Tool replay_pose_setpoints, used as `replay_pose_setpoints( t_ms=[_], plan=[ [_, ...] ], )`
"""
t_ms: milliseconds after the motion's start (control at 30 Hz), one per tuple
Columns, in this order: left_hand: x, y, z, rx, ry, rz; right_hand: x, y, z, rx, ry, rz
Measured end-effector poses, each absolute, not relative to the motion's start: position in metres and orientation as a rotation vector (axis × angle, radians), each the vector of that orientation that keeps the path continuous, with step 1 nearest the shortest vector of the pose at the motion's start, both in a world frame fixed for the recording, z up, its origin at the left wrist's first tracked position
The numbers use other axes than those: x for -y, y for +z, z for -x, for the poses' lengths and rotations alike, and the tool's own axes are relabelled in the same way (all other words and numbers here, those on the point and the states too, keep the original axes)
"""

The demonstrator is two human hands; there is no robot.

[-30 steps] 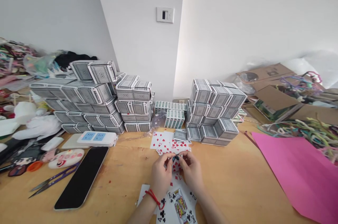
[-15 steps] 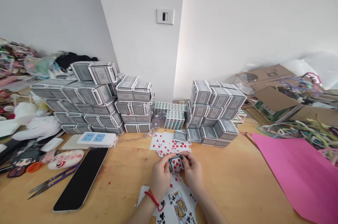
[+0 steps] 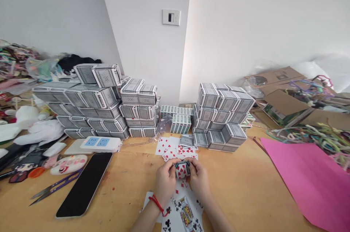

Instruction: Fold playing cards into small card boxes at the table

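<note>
A playing card with red hearts [image 3: 181, 171] is held at its two sides by my left hand [image 3: 165, 181] and my right hand [image 3: 199, 181]. It looks bent, its patterned back showing along the edges near my fingertips. Both hands are closed, thumbs and fingers pinching it above the table. Loose cards lie under my wrists, among them a king of clubs [image 3: 186, 212]. Just beyond my fingers are more face-up red cards [image 3: 171, 147] and a small face-down card [image 3: 187, 140].
Stacked blocks made of folded cards stand at left [image 3: 101, 97] and right [image 3: 224, 115], with green-and-white card boxes [image 3: 181, 124] between. On the left lie a black phone [image 3: 84, 184], thread snips [image 3: 51, 189] and a power strip [image 3: 101, 144]. Pink paper [image 3: 308, 177] covers the right side.
The card in my hands has tilted and curved slightly, and my fingers have shifted a little along its edges. Everything else stays in place.
</note>
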State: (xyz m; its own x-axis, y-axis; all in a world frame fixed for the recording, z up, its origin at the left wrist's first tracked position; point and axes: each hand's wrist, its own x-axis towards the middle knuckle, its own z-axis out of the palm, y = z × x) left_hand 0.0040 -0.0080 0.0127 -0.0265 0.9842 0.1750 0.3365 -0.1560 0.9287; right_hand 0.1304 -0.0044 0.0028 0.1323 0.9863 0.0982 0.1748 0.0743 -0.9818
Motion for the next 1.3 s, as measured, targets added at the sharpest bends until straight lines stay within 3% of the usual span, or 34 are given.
replay_pose_setpoints(
  t_ms=[1300],
  plan=[
    [0.0091,0.0131,-0.0072,-1.448,1.195,-1.549,0.0057,0.0025,-0.1295,1.328,0.894,1.315]
  ],
)
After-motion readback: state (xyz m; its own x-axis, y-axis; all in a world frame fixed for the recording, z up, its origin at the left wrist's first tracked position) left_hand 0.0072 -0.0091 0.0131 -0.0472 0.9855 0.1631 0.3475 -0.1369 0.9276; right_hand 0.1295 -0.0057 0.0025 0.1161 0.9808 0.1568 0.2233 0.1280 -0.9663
